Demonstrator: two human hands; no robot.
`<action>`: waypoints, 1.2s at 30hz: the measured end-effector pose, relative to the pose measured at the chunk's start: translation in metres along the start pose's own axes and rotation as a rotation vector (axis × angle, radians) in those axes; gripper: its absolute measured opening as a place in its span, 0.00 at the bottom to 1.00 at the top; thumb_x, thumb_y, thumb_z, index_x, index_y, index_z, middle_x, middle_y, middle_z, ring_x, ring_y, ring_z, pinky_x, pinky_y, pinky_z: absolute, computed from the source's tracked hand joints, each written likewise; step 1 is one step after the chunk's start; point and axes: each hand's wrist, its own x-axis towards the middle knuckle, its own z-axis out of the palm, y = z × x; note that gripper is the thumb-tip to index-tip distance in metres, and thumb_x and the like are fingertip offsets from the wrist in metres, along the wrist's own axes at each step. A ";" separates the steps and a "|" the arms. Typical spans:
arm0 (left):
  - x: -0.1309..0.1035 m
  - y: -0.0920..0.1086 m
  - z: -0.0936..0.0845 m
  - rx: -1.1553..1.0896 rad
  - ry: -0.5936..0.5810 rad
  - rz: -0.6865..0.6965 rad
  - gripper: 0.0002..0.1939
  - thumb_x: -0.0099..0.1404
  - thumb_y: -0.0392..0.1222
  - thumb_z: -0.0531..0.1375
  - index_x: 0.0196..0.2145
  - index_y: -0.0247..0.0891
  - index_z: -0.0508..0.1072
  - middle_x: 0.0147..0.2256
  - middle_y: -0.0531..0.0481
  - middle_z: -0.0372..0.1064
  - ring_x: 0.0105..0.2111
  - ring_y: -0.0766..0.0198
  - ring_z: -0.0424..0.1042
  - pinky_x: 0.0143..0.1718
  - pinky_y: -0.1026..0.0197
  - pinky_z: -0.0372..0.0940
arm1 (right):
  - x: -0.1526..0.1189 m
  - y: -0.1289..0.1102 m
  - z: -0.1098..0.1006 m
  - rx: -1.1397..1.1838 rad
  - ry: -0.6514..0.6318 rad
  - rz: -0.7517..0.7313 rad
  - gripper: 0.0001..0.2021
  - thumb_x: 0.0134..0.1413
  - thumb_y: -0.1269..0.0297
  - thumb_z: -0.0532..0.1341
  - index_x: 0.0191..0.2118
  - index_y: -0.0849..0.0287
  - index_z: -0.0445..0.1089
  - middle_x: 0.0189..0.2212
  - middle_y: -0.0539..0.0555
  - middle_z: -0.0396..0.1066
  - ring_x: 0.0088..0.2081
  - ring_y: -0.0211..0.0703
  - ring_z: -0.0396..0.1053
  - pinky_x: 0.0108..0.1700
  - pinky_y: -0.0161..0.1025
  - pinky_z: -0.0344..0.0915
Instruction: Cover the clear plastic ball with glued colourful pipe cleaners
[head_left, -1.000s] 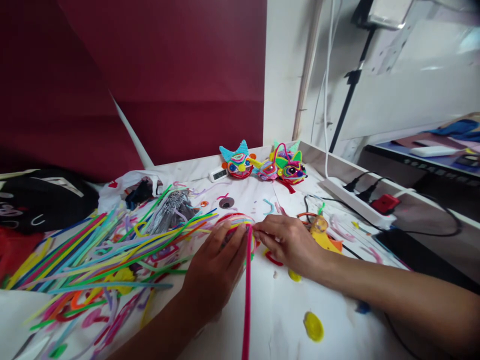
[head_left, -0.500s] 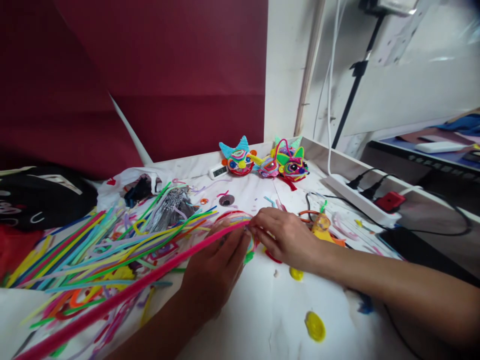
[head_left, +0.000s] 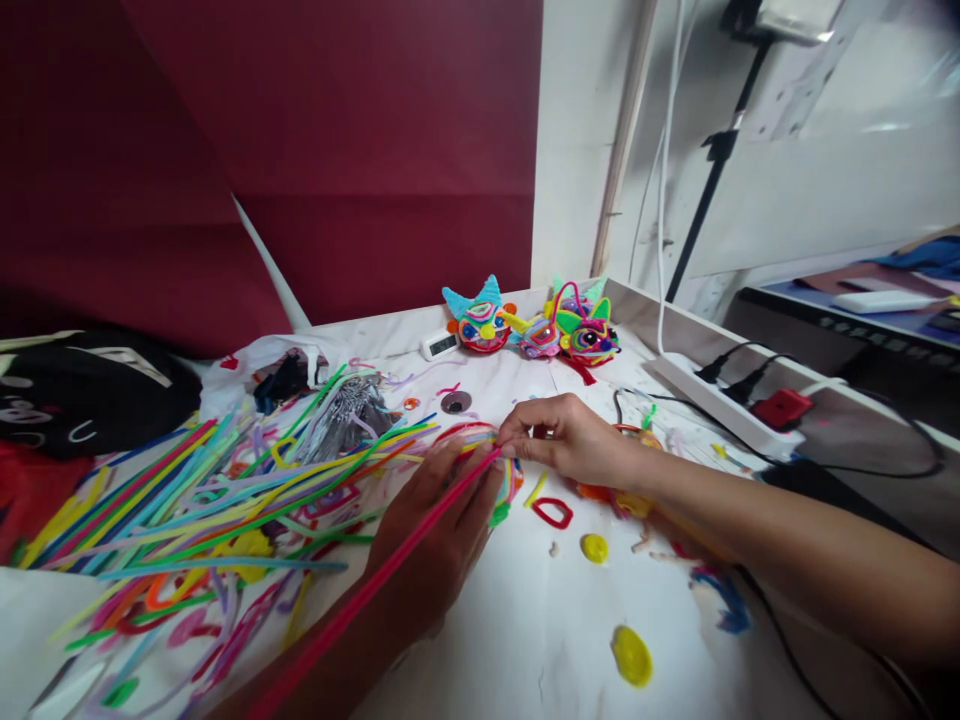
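A long pink-red pipe cleaner runs from the bottom edge up over my left hand to my right fingertips. My right hand pinches its upper end between thumb and index finger. My left hand is wrapped over a round, multicoloured craft piece, pressing it on the white table; much of the piece is hidden under the fingers. Green shows at its lower edge and red along its top.
Many coloured pipe cleaners lie at the left, beside a black bag. Finished-looking animal faces stand at the back. A power strip runs along the right. Yellow discs and a red loop lie nearby.
The pink-red pipe cleaner's lower part has swung right, from the bottom left corner to over my left forearm. My right hand has risen slightly, uncovering the red loop. My left hand has barely moved.
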 end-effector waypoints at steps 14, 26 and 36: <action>0.002 -0.002 -0.002 -0.028 0.007 0.003 0.21 0.68 0.31 0.55 0.58 0.28 0.69 0.55 0.36 0.69 0.58 0.48 0.65 0.60 0.46 0.66 | 0.025 0.003 -0.011 0.130 -0.179 0.095 0.10 0.49 0.60 0.68 0.33 0.64 0.77 0.25 0.50 0.74 0.27 0.36 0.68 0.31 0.32 0.64; 0.007 -0.004 -0.006 -0.016 0.009 0.045 0.20 0.68 0.28 0.53 0.57 0.27 0.68 0.54 0.34 0.70 0.58 0.49 0.67 0.60 0.46 0.67 | 0.022 -0.012 -0.014 -0.405 -0.237 -0.327 0.07 0.64 0.71 0.58 0.40 0.63 0.74 0.37 0.58 0.74 0.38 0.42 0.71 0.41 0.36 0.65; 0.004 -0.006 -0.003 0.016 0.066 0.066 0.17 0.68 0.30 0.55 0.53 0.28 0.72 0.52 0.36 0.72 0.56 0.49 0.68 0.57 0.47 0.69 | 0.010 -0.007 -0.018 -0.240 -0.106 -0.186 0.04 0.59 0.67 0.64 0.36 0.61 0.74 0.29 0.51 0.73 0.29 0.36 0.68 0.34 0.32 0.63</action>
